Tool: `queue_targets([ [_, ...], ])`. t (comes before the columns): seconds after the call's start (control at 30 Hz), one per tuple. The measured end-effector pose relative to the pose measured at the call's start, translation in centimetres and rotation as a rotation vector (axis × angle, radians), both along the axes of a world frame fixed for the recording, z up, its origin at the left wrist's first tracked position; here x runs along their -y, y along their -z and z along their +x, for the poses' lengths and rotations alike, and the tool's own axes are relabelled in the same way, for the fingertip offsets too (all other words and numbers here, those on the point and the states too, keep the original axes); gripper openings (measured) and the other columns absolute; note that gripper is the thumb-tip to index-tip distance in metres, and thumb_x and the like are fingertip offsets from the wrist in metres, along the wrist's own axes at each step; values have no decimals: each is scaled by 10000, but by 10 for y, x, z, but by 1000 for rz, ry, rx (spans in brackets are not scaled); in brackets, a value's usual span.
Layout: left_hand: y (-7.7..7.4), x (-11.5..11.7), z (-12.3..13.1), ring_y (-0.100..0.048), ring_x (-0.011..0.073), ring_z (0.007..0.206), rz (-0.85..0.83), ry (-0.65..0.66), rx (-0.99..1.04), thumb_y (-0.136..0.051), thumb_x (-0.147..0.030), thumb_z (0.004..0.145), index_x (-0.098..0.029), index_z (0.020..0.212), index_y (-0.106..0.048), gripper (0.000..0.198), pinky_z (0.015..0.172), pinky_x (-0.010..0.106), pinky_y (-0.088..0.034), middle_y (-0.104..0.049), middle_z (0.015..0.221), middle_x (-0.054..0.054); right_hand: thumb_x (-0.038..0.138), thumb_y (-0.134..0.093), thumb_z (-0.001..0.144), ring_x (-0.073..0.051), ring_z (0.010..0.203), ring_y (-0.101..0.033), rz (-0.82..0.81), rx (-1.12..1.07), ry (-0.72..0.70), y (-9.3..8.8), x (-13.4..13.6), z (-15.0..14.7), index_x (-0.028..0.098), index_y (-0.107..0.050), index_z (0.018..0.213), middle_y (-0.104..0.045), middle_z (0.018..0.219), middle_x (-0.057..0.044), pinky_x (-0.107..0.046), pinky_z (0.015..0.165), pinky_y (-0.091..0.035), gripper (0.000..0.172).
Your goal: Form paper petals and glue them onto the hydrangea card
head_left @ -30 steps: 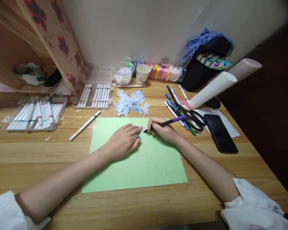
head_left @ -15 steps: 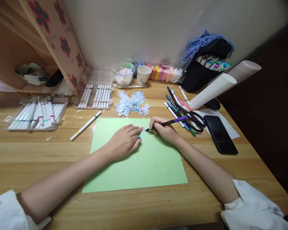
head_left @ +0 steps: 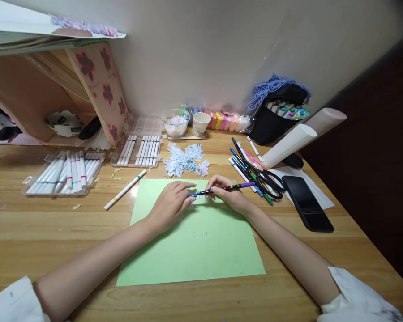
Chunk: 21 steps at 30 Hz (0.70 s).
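My right hand (head_left: 225,190) is closed around a black dotted felt-tip pen (head_left: 237,187) with a purple end pointing right. The pen's tip points left, towards my left hand (head_left: 171,201). Between the left thumb and fingers sits a small blue pen cap (head_left: 191,195), which meets the pen's tip end; whether it is fully seated I cannot tell. A small printed scrap of paper (head_left: 200,197) shows just below the pen tip. Both hands are over a light green sheet of paper (head_left: 195,250) lying on the wooden table.
Behind the sheet lies a heap of torn paper scraps (head_left: 183,161). Marker cases (head_left: 58,193) stand left, near a loose marker (head_left: 125,190). To the right are pens, scissors (head_left: 270,183) and a phone (head_left: 307,203). A paper cup (head_left: 200,124) and clear bowl (head_left: 174,125) stand at the back.
The pen has lifted off the small scrap and turned flatter, its tip now at the blue cap in my left hand. The whole view has shifted, so things appear lower.
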State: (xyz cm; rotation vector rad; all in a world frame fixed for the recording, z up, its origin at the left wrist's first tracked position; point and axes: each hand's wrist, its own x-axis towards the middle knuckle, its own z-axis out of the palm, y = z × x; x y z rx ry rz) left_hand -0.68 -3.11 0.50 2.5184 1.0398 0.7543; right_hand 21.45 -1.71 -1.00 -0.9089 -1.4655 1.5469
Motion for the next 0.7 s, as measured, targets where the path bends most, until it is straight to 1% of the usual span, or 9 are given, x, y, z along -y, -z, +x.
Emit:
queue_targets([
  [0.13, 1, 0, 1, -542, 196, 1003, 26, 2, -4, -412, -314, 944, -167, 800, -585, 269, 848, 370, -452, -627, 1122, 60, 328, -649, 795, -117, 645, -574, -4, 74, -60, -3, 4, -2, 177, -575, 847, -640, 758, -14, -256, 625, -448, 176],
  [0.2, 2, 1, 1, -538, 193, 938, 57, 10, -16, -408, -329, 943, -167, 823, -578, 264, 792, 349, -447, -635, 1038, 63, 317, -662, 789, -123, 673, -591, -23, 89, -84, -5, 9, -5, 175, -581, 854, -633, 783, -17, -257, 632, -452, 177],
  [0.27, 3, 1, 0, -516, 189, 843, 86, 19, -34, -374, -344, 953, -165, 829, -567, 291, 722, 331, -426, -626, 925, 62, 307, -665, 790, -127, 706, -600, -7, 74, -83, -7, 13, -9, 175, -578, 842, -624, 807, -21, -261, 650, -456, 167],
  [0.37, 4, 3, -2, -456, 188, 754, 92, 60, -47, -275, -357, 973, -160, 806, -535, 367, 665, 324, -379, -587, 836, 62, 293, -651, 805, -138, 768, -604, 115, 60, -81, -11, 20, -14, 175, -574, 829, -621, 848, -35, -276, 693, -466, 143],
  [0.53, 4, 8, -6, -413, 187, 722, 43, 170, -38, -193, -343, 980, -162, 775, -492, 405, 651, 324, -341, -550, 788, 71, 242, -610, 837, -151, 813, -613, 384, 184, -159, -21, 26, -15, 170, -591, 836, -641, 861, -55, -283, 730, -471, 74],
  [0.63, 4, 9, -8, -418, 186, 727, -38, 226, 9, -138, -399, 975, -170, 786, -485, 457, 674, 329, -351, -539, 776, 66, 219, -598, 842, -146, 794, -622, 458, 247, -223, -28, 26, -14, 170, -596, 846, -654, 860, -56, -269, 716, -469, 49],
  [0.7, 4, 8, -9, -428, 182, 731, -101, 248, 62, -110, -445, 967, -177, 786, -482, 493, 693, 328, -363, -533, 770, 57, 223, -594, 844, -147, 792, -625, 475, 276, -233, -29, 26, -17, 170, -596, 854, -657, 861, -57, -265, 713, -466, 54],
])
